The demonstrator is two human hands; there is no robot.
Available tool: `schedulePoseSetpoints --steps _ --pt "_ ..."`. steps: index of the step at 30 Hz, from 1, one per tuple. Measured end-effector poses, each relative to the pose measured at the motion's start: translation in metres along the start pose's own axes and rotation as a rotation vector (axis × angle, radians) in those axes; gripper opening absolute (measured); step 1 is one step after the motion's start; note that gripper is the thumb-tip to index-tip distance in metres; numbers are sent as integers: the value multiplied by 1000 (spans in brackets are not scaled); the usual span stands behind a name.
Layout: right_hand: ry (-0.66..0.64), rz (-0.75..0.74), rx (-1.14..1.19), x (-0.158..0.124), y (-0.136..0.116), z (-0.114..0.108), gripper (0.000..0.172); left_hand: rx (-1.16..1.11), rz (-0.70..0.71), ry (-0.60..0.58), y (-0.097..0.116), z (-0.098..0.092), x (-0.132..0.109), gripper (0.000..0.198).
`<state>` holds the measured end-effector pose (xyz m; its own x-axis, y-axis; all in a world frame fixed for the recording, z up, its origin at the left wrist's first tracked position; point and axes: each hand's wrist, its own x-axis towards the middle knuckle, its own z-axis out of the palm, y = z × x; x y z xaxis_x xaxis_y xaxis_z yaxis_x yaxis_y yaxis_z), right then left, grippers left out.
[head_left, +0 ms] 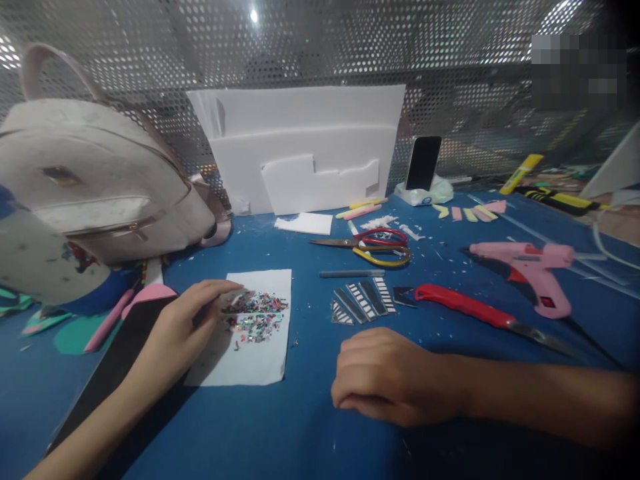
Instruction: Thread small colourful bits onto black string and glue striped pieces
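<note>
My left hand (pixel 187 320) reaches over a white sheet of paper (pixel 265 370) at the left edge of its pile of multicoloured sequin-like bits (pixel 257 313). Its index finger is stretched out and the thumb stands apart from it; no held thing shows. My right hand (pixel 385 377) rests on the blue table as a loose fist, knuckles up, and its palm side is hidden. Just beyond it lie several dark and white striped strips (pixel 363 301) in a fan. A grey stick or pen (pixel 351 273) lies above them.
Red-and-yellow-handled scissors (pixel 383 247), a red utility knife (pixel 465 307) and a pink glue gun (pixel 530 267) lie ahead and right. A phone (pixel 423 163) stands behind. White boards (pixel 300 113) lean at the back. A backpack (pixel 95 180) and a cap-like item (pixel 45 260) crowd the left.
</note>
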<state>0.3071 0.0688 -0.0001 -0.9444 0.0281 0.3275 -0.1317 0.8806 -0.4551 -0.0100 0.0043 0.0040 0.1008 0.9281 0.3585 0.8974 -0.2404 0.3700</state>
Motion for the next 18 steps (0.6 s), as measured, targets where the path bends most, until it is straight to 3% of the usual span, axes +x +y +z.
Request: schedulePoseSetpoints --steps 5,18 --pt "-9 6 -5 -1 1 2 16 -3 -65 43 -3 3 0 19" --pt "-14 4 -5 -1 1 1 17 181 79 -51 -10 4 0 24"
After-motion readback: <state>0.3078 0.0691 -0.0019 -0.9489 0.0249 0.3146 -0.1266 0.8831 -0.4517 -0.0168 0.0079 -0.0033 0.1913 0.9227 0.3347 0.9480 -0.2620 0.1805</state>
